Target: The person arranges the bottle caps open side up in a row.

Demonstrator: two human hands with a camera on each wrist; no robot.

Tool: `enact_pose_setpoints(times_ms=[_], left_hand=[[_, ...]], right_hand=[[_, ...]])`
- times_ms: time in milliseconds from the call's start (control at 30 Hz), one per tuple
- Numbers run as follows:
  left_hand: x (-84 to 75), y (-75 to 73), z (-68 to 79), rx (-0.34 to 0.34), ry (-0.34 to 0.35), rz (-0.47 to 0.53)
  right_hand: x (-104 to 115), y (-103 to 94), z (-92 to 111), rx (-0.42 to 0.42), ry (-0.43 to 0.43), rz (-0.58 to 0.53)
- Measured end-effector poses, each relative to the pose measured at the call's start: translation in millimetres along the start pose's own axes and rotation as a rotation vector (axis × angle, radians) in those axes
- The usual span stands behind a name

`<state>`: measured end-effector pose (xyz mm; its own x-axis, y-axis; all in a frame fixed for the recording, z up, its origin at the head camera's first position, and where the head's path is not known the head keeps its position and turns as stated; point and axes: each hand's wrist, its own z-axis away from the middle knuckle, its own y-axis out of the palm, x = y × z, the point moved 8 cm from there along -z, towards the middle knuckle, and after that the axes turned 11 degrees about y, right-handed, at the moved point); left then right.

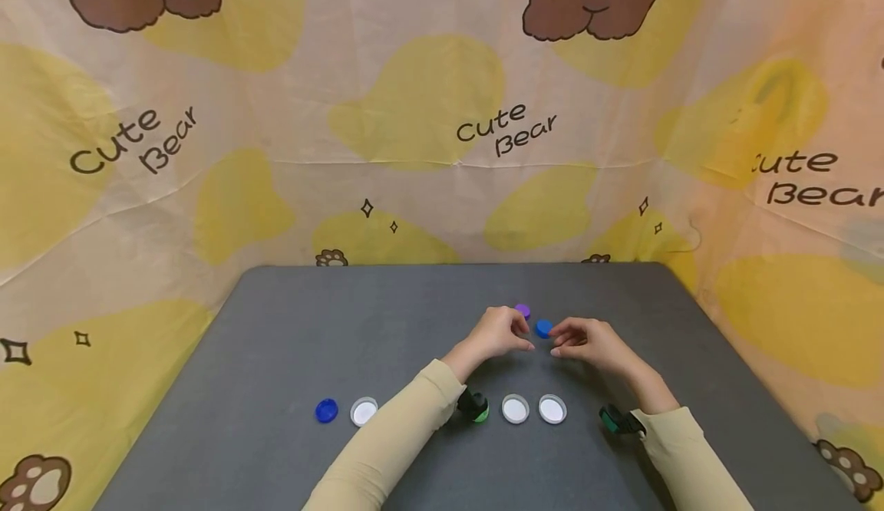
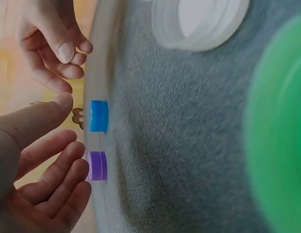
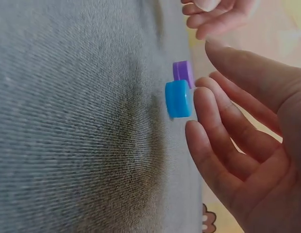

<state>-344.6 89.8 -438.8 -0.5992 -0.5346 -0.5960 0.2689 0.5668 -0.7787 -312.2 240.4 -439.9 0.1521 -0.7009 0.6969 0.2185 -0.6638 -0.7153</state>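
Observation:
On the grey table lie a light blue bottle cap [image 1: 543,329] and, just beyond it, a purple bottle cap [image 1: 522,311]. My left hand [image 1: 502,331] hovers on the near left side of both caps, fingers loosely bent and nothing between them. To the right of the blue cap, my right hand [image 1: 588,341] is held with relaxed fingers and an empty palm. In the right wrist view the blue cap [image 3: 178,99] stands close to the fingertips of the right hand [image 3: 247,141]; whether they touch I cannot tell. The left wrist view shows the left hand [image 2: 43,165] apart from the purple cap [image 2: 97,166].
Nearer to me, a row of caps crosses the table: a dark blue cap [image 1: 327,410], a white cap [image 1: 364,411] partly behind the left sleeve, a green cap [image 1: 481,415] mostly hidden by the wrist strap, and two white caps [image 1: 515,409]. A patterned cloth [image 1: 428,112] hangs behind.

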Motion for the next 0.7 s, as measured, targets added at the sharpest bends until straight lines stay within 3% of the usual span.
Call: enact_pose_setpoints(times_ms=[400, 700], left_hand=[[6.6, -2.2, -24.7, -0.050, -0.056, 0.027], [5.1, 6.4, -33.8, -0.026, -0.104, 0.020]], right_hand=[[-12, -7.3, -25, -0.056, 0.059, 0.008], [-29, -7.1, -35, -0.086, 0.094, 0.007]])
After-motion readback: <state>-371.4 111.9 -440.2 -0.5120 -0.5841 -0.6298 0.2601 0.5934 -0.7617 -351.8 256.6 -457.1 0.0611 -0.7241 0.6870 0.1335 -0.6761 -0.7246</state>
